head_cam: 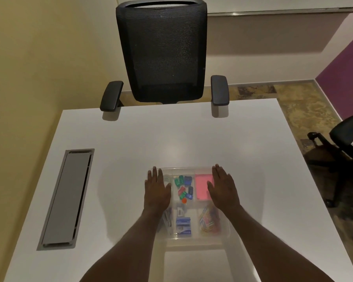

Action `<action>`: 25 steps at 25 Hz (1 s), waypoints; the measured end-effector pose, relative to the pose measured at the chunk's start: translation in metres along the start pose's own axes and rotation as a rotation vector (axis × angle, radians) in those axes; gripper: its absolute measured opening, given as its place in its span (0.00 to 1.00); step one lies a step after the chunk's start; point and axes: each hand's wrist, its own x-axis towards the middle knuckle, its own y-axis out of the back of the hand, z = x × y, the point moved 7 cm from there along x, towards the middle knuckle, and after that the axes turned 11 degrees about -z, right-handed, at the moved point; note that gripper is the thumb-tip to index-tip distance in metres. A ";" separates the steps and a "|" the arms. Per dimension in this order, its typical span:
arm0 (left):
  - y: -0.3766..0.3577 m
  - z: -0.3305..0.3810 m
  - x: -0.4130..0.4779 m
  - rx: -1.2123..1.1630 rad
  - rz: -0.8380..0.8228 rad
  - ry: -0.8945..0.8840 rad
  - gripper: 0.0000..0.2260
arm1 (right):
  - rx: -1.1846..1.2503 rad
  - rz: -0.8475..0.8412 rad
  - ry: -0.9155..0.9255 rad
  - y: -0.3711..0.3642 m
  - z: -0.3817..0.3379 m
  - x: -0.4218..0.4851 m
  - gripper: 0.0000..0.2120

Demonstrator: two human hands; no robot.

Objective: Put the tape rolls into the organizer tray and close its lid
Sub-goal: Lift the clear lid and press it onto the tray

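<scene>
Head view only. On the white, smooth, slightly glossy desk [130, 159], close to the near edge and about at the middle of its width: a clear plastic organizer tray [194, 240]. Outline nearly square with rounded corners, sides parallel to the desk edges; long axis not possible to tell. Divided inside in two rows of compartments, far and near.

Clear lid [192, 172] lying flat on top, contents visible through it.

Left hand [156, 190] flat on the left part of the lid, right hand [222, 190] flat on the right part. Grip of both: fingers straight and close together, pointing away from the person, clamped on nothing, only resting palm-down.

In the far-left compartment, just beside the left hand: something pale and see-through [168, 178], too blurred to name. In the far-middle one: small green, blue and red plastic pieces [183, 187]. Far right: a pink flat notepad [202, 189], partly under the right thumb. Near middle: blue little boxes [183, 225]. Near right: a heap of colourful paper clips [209, 222].

At the left in the desk: a long grey metal cable flap [67, 198]. Beyond the far edge: a black mesh office chair [161, 51] with padded armrests.
</scene>
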 end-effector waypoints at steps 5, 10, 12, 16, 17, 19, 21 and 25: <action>-0.010 -0.001 -0.002 0.074 -0.013 -0.024 0.49 | 0.010 0.007 0.031 0.023 -0.001 0.015 0.22; -0.013 -0.004 0.001 0.056 0.004 -0.030 0.51 | 0.437 -0.183 -0.130 0.017 0.001 0.055 0.21; -0.015 -0.006 0.001 0.056 0.010 -0.027 0.51 | 0.429 -0.242 -0.186 0.004 0.000 0.063 0.23; -0.015 -0.005 0.004 0.098 -0.005 -0.015 0.52 | 0.318 -0.139 -0.175 -0.005 0.000 0.059 0.24; -0.015 -0.006 0.006 0.124 -0.013 -0.003 0.52 | 0.272 -0.123 -0.154 -0.006 0.000 0.059 0.24; -0.016 -0.006 0.005 0.153 -0.027 0.020 0.51 | 0.202 -0.103 -0.134 -0.006 0.000 0.058 0.24; -0.009 -0.004 0.001 0.137 0.044 0.020 0.46 | 0.193 -0.077 -0.128 -0.007 0.000 0.056 0.23; 0.039 -0.022 0.005 -0.223 0.359 0.110 0.25 | 0.270 0.020 -0.124 -0.010 0.004 0.050 0.21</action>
